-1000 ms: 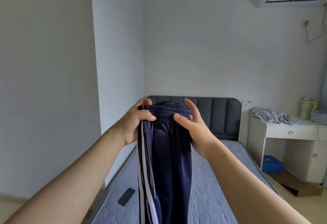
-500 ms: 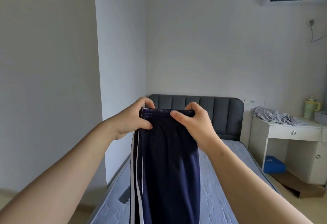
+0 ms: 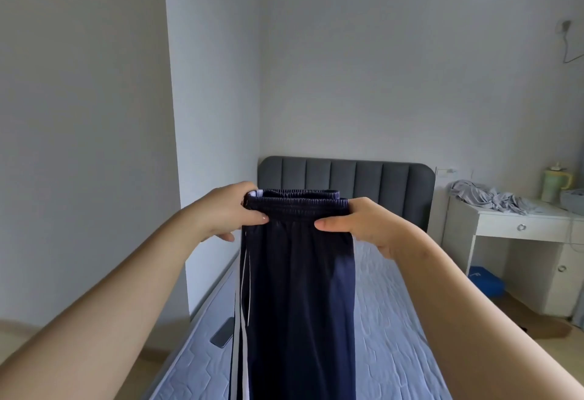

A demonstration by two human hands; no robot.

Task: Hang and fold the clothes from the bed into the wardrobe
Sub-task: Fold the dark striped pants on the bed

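Navy track trousers (image 3: pixel 297 289) with white side stripes hang straight down in front of me, folded lengthwise. My left hand (image 3: pixel 229 210) pinches the left end of the elastic waistband, thumb in front. At the right end my right hand (image 3: pixel 357 225) grips the waistband the same way. The legs drop out of view at the bottom edge, above the bed (image 3: pixel 388 330). A crumpled grey garment (image 3: pixel 483 195) lies on the white desk at the right. No wardrobe is in view.
The bed has a grey padded headboard (image 3: pixel 347 175) and a pale quilted mattress. A dark phone (image 3: pixel 222 336) lies near its left edge. A white desk (image 3: pixel 524 229) with a pale green jug (image 3: pixel 556 181) stands right, a blue box (image 3: pixel 486 282) beneath. A wall column stands left.
My hands have moved apart along the waistband, stretching it wide and flat. The trousers hang a little lower in view against the headboard.
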